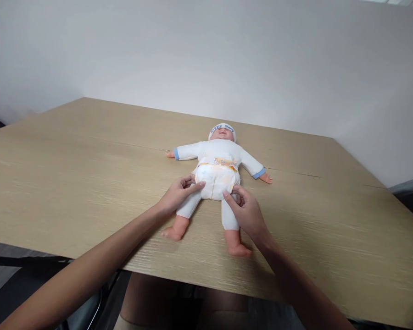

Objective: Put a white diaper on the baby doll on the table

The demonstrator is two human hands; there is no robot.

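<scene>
A baby doll (pixel 219 147) in a white suit with blue cuffs and a lettered white cap lies on its back, head away from me and arms spread. Round its hips is a white diaper (pixel 213 179) with an orange printed waistband. My left hand (pixel 179 192) pinches the diaper's leg edge on the left, thumb on top and fingers partly hidden beneath. At the opposite leg edge, my right hand (pixel 247 210) has thumb and curled fingers closed on the diaper. Both doll legs point towards me, feet bare.
The doll rests on a wide wooden table (pixel 89 183) with thin seams across its top. Behind it rises a pale wall (pixel 206 59). A dark chair (pixel 30 288) stands below the front edge at the left, near my legs.
</scene>
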